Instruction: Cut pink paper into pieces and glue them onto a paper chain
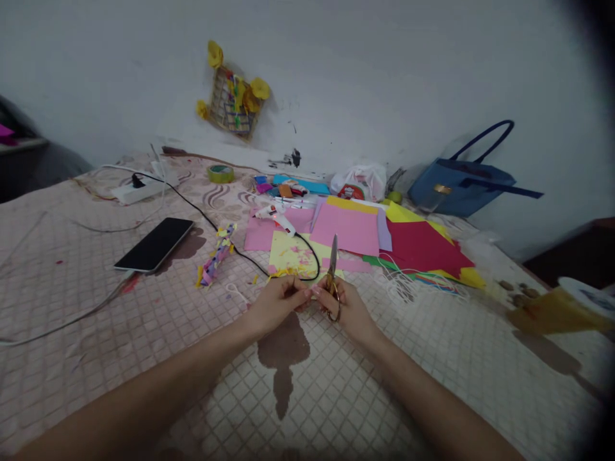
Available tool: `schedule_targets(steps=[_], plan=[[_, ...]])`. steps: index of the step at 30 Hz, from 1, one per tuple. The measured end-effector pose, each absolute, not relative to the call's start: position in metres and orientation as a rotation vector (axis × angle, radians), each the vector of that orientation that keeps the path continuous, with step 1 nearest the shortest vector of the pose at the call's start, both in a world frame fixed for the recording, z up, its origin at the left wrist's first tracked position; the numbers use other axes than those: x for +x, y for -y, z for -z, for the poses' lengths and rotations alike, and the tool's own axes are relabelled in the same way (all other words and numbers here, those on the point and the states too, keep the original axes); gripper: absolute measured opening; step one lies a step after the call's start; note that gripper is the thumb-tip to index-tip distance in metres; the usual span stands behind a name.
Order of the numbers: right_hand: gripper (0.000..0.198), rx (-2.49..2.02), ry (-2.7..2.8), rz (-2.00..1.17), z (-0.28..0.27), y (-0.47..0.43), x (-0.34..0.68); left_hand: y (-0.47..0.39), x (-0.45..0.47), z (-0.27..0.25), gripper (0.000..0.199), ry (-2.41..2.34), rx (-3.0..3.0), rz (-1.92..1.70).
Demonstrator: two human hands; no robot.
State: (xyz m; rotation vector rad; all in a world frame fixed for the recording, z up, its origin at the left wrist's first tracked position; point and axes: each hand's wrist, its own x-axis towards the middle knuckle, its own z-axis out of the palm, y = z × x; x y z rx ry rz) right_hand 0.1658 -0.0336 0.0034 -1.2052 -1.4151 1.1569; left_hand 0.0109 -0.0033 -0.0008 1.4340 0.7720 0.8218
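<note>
At the fingertips: left hand (277,302) and right hand (352,310) meet, thumb and fingers pressed together on each; whether a scrap sits between them is hidden.
Scissors: gold-handled metal scissors (331,274) lie in the right hand's grip, blades toward 12 o'clock, handle loops partly covered by fingers.
Glue gun: white plastic glue gun (283,221) at 11 o'clock; its black cord (317,257) loops down near the hands.
Paper: pink rectangular sheets (346,229) at 1 o'clock, red sheet (419,246) at 2, overlapping, so lower edges are covered.
String: tangled white string (400,285) at 3 o'clock, ends hard to trace.
Cloth: diamond-patterned tablecloth (240,403) runs from 5 to 7 o'clock, bearing a dark shadow, past the lower frame edge.
Containers: white plastic bag (369,180) at 1 o'clock, contents unclear; blue handbag (464,190) at 2, inside unseen; yellow-and-white tub (552,312) at 3, blurred, contents unreadable.
</note>
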Motion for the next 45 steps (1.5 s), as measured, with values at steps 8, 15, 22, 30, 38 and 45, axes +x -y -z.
schedule_targets(steps=[8,15,22,30,38,45], plan=[[0.032,-1.201,1.59,-1.048,-0.005,0.039,0.168,0.0,0.009,-0.002,0.024,-0.803,1.136,-0.916],[0.029,-1.345,1.844,-0.964,-0.008,0.052,0.163,-0.002,0.005,-0.01,0.021,-0.75,1.015,-1.085],[0.032,-1.38,1.904,-0.939,-0.004,0.054,0.158,-0.001,0.006,-0.008,0.02,-0.724,1.008,-1.138],[0.037,-1.394,1.872,-0.944,-0.006,0.052,0.159,0.005,0.009,-0.01,0.019,-0.73,0.948,-1.104],[0.035,-1.385,1.883,-0.911,-0.005,0.052,0.159,0.008,0.011,-0.011,0.018,-0.716,0.927,-1.101],[0.036,-1.394,1.865,-0.916,-0.007,0.053,0.158,0.009,0.012,-0.01,0.02,-0.704,0.92,-1.1]])
